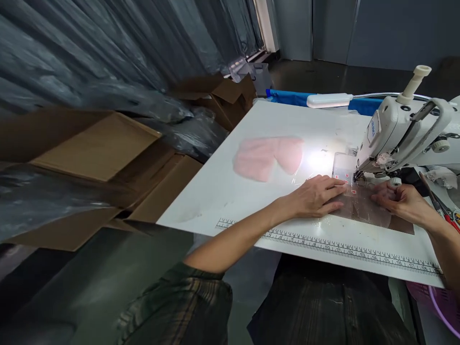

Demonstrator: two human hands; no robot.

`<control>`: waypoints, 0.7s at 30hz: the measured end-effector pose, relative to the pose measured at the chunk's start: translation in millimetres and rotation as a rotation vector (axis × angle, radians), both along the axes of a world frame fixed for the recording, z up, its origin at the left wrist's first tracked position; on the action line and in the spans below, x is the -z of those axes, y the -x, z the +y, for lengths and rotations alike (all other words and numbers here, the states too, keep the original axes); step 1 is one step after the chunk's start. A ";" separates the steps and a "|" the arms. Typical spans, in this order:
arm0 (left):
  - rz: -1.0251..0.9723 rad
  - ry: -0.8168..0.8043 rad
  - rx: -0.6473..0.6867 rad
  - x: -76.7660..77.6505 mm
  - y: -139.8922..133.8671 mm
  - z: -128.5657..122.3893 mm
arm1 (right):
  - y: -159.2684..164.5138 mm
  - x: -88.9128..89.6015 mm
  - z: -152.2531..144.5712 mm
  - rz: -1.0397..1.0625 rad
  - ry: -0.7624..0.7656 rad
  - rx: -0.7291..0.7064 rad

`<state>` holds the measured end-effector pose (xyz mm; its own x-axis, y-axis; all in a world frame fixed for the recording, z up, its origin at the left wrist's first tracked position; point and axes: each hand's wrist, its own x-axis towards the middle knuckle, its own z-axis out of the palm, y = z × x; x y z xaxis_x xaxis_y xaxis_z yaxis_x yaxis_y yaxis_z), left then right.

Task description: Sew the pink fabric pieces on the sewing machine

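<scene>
A white sewing machine (386, 127) stands at the right of the worktable, its needle and presser foot over a clear and metal bed plate (402, 224). Thin, see-through fabric (377, 213) seems to lie on the plate in front of the needle; its edges are hard to make out. My left hand (319, 196) rests flat with fingers stretched out, fingertips left of the presser foot at small red marks. To the right of the needle, my right hand (404, 201) has its fingers curled together at the sheer fabric. A pink fabric piece (268, 157) lies farther left.
The white tabletop (201, 201) has a printed ruler (323, 247) along its front edge. A lamp (329, 100) lies at the back. Scissors (453, 215) are at the right, a purple basket (436, 304) below. Open cardboard boxes (97, 143) and plastic sheeting stand left.
</scene>
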<state>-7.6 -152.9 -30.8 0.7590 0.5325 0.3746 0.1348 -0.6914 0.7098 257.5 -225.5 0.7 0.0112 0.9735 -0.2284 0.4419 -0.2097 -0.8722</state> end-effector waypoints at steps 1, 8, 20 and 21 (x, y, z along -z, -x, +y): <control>0.000 0.004 -0.031 -2.2 0.5 -1.8 | 4.9 -1.1 -0.8 0.022 0.015 -0.003; 0.094 0.602 -0.056 -20.9 0.8 -12.4 | 56.6 -1.5 -0.2 0.291 0.134 -0.056; 0.119 0.704 -0.148 -14.4 8.6 -4.7 | 14.8 26.3 0.6 -0.490 -0.559 -0.382; 0.142 0.695 -0.173 -17.5 10.0 -3.8 | 15.2 30.3 -0.1 -0.553 -0.641 -0.433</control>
